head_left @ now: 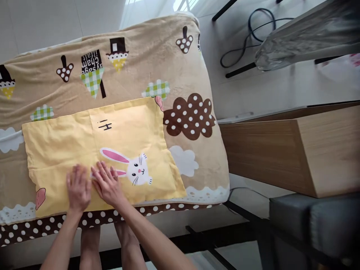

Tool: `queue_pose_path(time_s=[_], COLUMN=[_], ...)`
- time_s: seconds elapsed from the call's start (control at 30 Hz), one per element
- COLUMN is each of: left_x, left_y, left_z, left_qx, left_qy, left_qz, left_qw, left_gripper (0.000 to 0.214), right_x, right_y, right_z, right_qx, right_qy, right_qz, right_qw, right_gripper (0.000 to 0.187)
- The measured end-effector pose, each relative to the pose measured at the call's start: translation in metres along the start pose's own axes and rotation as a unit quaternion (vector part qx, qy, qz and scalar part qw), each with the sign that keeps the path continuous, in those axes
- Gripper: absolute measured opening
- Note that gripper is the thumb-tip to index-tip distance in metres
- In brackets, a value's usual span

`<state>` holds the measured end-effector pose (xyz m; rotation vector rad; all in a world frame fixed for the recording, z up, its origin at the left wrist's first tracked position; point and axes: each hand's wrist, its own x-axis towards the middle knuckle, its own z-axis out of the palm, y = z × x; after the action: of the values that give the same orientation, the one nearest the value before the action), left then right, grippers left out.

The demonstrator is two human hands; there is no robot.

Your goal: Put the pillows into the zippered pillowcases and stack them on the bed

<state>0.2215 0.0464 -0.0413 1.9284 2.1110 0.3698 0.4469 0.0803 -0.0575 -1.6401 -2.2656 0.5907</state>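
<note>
A yellow pillowcase [70, 146] with a white rabbit print [137, 169] lies flat on a table covered by a beige patterned blanket [146, 60]. My left hand [78, 187] rests palm down on the near part of the pillowcase, fingers stretched out. My right hand [107, 183] lies flat right beside it, fingers spread, its fingertips over the rabbit's pink ear. Neither hand holds anything.
A wooden cabinet [295, 146] stands to the right of the table. Black cables [250, 33] lie on the white floor beyond it. A grey cushioned seat [315, 225] is at the lower right. My bare feet [109, 240] show under the table edge.
</note>
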Motion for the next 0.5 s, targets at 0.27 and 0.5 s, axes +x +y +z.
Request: queue_pose_path(time_s=[0.27,0.5], left_x=[-0.076,-0.137], left_y=[-0.109,-0.189], left_z=[0.038,-0.05], left_qx=[0.101,0.147], left_qy=[0.007,0.031], left_qz=[-0.194,-0.388], left_qw=[0.976,0.909], left_gripper=[0.067,0.069], right_x=[-0.12,-0.197], right_y=[0.145,0.219], right_z=[0.051,-0.025], right_qx=[-0.092,-0.148], right_qy=[-0.013,-0.005], right_qz=[0.142,0.313], right_qw=[0.986,0.938], right_gripper=[0.062,0.061])
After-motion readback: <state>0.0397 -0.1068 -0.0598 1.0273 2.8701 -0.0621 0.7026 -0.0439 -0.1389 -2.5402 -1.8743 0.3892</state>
